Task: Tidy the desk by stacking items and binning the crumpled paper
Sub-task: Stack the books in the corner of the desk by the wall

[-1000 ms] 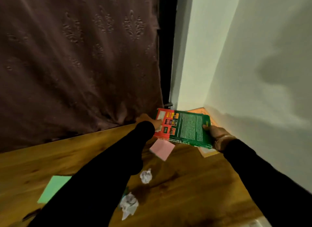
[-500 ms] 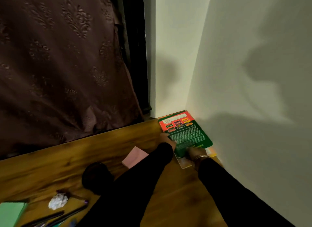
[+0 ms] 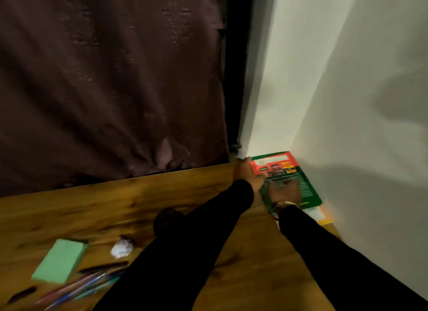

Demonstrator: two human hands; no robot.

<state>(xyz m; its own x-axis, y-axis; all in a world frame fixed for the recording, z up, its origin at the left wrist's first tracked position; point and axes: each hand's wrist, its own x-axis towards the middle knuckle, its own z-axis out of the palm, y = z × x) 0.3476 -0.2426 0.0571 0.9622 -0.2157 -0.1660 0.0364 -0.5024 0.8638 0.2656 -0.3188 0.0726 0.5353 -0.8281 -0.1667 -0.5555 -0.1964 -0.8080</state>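
A green book with a red top panel [image 3: 305, 185] lies flat in the desk's far right corner, against the white wall. It rests on an orange and white item [image 3: 323, 217] that sticks out at its near end. My left hand [image 3: 244, 171] grips the book's left edge, fingers reaching its far corner. My right hand [image 3: 284, 191] lies flat on the cover, fingers spread. A white crumpled paper ball [image 3: 121, 249] sits on the wooden desk [image 3: 92, 208], left of my arms. A green pad [image 3: 60, 261] lies further left.
Several pens [image 3: 81, 285] lie at the front left, near a small black object [image 3: 22, 294]. A dark round thing [image 3: 168, 218] sits beside my left sleeve. A brown curtain [image 3: 111, 79] hangs behind the desk, and the white wall [image 3: 370, 148] bounds its right side.
The book went from held above the desk to lying flat in the corner. My left hand slid up along its left edge and my right hand moved onto the cover. The view swung left.
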